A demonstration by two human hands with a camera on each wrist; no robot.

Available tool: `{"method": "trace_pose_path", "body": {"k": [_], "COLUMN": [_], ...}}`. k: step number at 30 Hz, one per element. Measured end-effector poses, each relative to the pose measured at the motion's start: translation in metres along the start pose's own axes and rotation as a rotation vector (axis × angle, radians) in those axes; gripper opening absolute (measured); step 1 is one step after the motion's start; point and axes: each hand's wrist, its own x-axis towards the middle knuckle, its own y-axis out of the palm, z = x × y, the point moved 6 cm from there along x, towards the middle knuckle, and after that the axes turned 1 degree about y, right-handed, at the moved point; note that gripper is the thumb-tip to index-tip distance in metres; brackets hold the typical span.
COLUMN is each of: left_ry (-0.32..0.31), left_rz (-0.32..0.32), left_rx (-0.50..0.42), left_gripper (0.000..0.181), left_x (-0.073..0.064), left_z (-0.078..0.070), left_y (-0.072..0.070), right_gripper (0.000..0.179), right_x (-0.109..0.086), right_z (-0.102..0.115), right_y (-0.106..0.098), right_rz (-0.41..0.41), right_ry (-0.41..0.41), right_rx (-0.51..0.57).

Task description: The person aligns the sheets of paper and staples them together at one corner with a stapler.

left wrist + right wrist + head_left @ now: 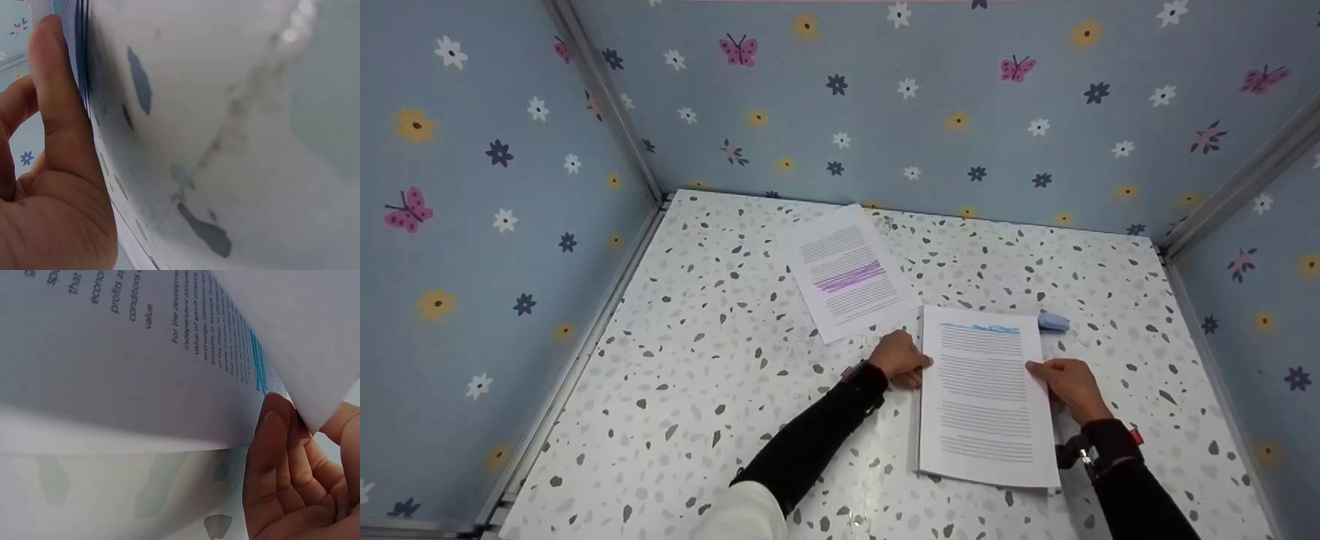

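Observation:
A stack of printed sheets (986, 420) lies at the right of the table, with blue highlighting across its upper lines. At its left edge, my left hand (898, 356) holds the stack, one fingertip overlapping the margin. The layered page edges run beside a straight finger (62, 101) in the left wrist view. Opposite, my right hand (1072, 384) pinches a sheet at the right edge. In the right wrist view that sheet's blank underside (304, 320) rises between thumb and fingers. Below it shows a printed page (140, 371) with blue marks near its far end.
A loose printed sheet (840, 247) with purple highlighting lies farther back, left of the stack. A small pale blue object (1054, 322) sits beside the stack's upper right corner. Flower-patterned walls (885, 112) border the speckled table (697, 337).

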Motion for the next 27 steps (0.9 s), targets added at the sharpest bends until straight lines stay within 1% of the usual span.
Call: {"method": "trace_pose_path", "body": {"k": [6,10,13,16,20,24,27], "left_ry": [0.003,0.032,0.039,0.02,0.03,0.034,0.036], "left_rz": [0.004,-0.02,-0.02,0.001,-0.002,0.003,0.009], "left_rx": [0.0,0.091,0.121,0.071,0.04,0.032,0.045], "left_gripper": [0.023,0.026,0.03,0.03,0.029,0.028,0.027], "left_x": [0.0011,0.003,0.0046,0.005,0.0041,0.0029,0.0031], "left_z": [0.0014,0.0006,0.0012,0.0036,0.0027,0.0015,0.0016], "left_y": [0.0009,-0.0009,-0.0005,0.0017,0.0019,0.0021,0.0026], "right_gripper": [0.04,0.04,0.041,0.042,0.044,0.044,0.042], "right_x": [0.0019,0.0027,0.0039,0.0049,0.0067,0.0083,0.0086], "right_z": [-0.0002,-0.0018,-0.0043,-0.0062,-0.0061,-0.0068,-0.0079], "right_y": [0.0,0.0008,0.0008,0.0007,0.0002,0.0001,0.0003], "right_rz": [-0.002,0.004,0.002,0.002,0.001,0.011,0.017], "right_ry": [0.01,-0.012,-0.02,-0.009,0.002,0.019,0.021], "right_rx": [-0.007,-0.038,-0.056,-0.055,-0.063,-0.079,-0.082]}}
